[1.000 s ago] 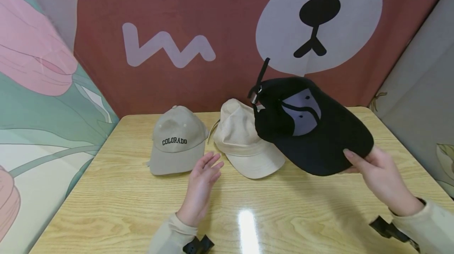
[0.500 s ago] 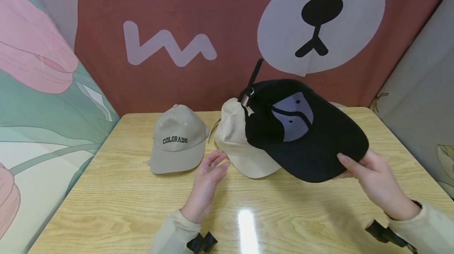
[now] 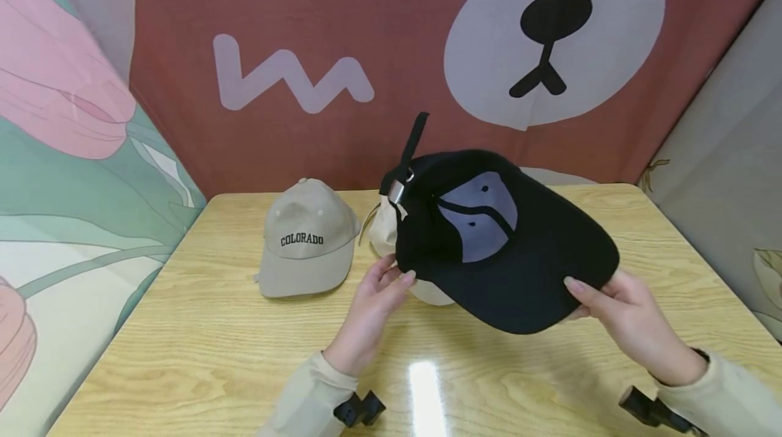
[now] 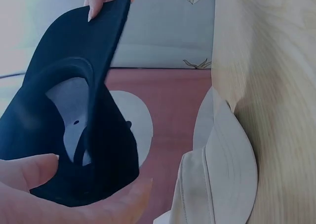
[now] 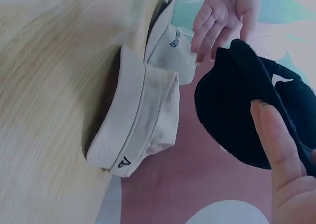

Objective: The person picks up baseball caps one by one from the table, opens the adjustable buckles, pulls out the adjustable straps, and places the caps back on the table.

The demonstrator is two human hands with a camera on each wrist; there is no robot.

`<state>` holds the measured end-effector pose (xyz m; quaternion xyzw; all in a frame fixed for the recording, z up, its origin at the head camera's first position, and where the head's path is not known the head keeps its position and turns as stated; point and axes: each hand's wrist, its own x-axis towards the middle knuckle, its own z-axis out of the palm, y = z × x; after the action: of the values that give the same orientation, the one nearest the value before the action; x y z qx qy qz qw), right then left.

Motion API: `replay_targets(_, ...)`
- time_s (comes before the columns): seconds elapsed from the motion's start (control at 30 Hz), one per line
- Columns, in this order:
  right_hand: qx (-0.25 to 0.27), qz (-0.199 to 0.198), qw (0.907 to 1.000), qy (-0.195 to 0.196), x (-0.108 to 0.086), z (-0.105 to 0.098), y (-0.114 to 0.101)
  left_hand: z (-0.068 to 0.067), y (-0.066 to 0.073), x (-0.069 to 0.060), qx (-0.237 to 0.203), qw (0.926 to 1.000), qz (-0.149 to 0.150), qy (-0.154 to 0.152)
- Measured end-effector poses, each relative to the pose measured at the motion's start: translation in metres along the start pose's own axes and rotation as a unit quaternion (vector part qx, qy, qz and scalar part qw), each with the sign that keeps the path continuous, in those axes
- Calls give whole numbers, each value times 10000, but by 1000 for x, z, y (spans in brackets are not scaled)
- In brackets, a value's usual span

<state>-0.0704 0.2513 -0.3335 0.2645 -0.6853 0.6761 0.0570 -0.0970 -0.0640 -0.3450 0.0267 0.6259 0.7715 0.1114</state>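
A black baseball cap (image 3: 568, 240) with a purple inner patch hangs above the table, its hollow side towards the head camera. My right hand (image 3: 638, 332) pinches its brim, thumb on the near face and fingers behind. My left hand (image 3: 369, 315) is at the lower left edge of the crown. In the left wrist view, its thumb (image 4: 34, 172) lies before the cap's opening and its fingers lie on the outer side, spread apart. A cream cap (image 5: 155, 110) stands behind, mostly hidden in the head view. Left of it sits a beige COLORADO cap (image 3: 308, 240).
The wooden table (image 3: 201, 355) reaches back to a reddish-brown cloth (image 3: 293, 152) with a bear design. A floral cloth (image 3: 73, 220) hangs on the left and a grey one (image 3: 721, 172) on the right. A black strap with a metal buckle (image 3: 397, 191) sticks up from the black cap.
My right hand has brought the black cap left and lower, covering more of the cream cap. My left hand has moved right to the crown's edge.
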Motion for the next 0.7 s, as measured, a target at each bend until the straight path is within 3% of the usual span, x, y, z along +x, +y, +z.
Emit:
replay_targets(0.13, 564, -140, 9976, -388, 1, 1, 4, 1, 0, 2, 3, 10000, -27, -66)
replay_targets(0.23, 703, -200, 9953, -630, 0, 2, 6, 2, 1, 3, -142, 9998, 19, -135)
replay_targets(0.4, 856, -326, 9916, -909, -1, 3, 11, 1, 5, 3, -822, 9960, 123, -330)
replay_targets(0.7, 1121, 57, 9882, -1045, 0, 7, 25, 0, 17, -2, -1702, 9842, 404, -278)
